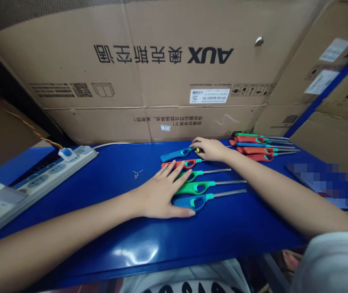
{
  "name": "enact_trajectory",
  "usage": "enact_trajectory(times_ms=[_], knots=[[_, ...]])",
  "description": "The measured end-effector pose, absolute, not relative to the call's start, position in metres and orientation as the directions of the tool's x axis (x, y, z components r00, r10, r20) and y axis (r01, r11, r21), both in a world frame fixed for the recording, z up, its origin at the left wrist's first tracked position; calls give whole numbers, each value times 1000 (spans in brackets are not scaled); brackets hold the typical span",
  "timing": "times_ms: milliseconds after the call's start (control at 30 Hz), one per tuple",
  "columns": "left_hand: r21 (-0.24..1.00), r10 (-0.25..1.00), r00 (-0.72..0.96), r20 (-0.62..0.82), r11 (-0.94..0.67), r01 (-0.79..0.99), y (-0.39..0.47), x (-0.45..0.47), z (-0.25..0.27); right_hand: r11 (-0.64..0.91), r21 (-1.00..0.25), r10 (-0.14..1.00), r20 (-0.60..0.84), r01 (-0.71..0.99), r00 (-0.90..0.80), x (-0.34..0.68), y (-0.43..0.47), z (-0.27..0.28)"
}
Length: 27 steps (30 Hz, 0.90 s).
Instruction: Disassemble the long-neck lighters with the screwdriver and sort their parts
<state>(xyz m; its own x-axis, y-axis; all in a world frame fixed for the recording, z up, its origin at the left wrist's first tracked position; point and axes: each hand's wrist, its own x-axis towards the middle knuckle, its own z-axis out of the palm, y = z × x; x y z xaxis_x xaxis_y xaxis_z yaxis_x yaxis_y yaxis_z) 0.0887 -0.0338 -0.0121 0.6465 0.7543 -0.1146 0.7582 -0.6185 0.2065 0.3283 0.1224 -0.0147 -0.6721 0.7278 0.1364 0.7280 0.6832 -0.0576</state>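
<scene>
My left hand [158, 195] lies with fingers spread across a row of long-nosed gas lighters. Under or beside its fingers are a blue lighter [186, 202], a green lighter [192, 187], another green one partly covered, and an orange-red lighter [189, 164]. At the far end of the row lies a blue lighter [175, 154], its nozzle side by my right hand [210, 149]. That hand is curled round a small tool with a yellow-and-black end [199, 150]; most of the tool is hidden in the fingers.
Small metal screws or pins [136, 174] lie left of the lighters on the blue tabletop [107, 236]. More red, blue and green lighters [256, 149] sit at the right. A white power strip [40, 183] runs along the left. Cardboard [162, 81] walls the back and right.
</scene>
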Motion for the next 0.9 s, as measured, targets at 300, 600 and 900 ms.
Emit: enact_trajectory(times_ms=[300,600,900], knots=[[279,759,645,-87,-603,747,-42,100,-21,741,-225,667,144,632,-731,332,146,-27],[376,790,611,56,-584,720,-36,108,-27,728,-238,680,135,642,-721,344,131,-12],[330,774,631,-55,-582,743,-9,83,-27,788,-368,614,413,493,-673,309,93,12]])
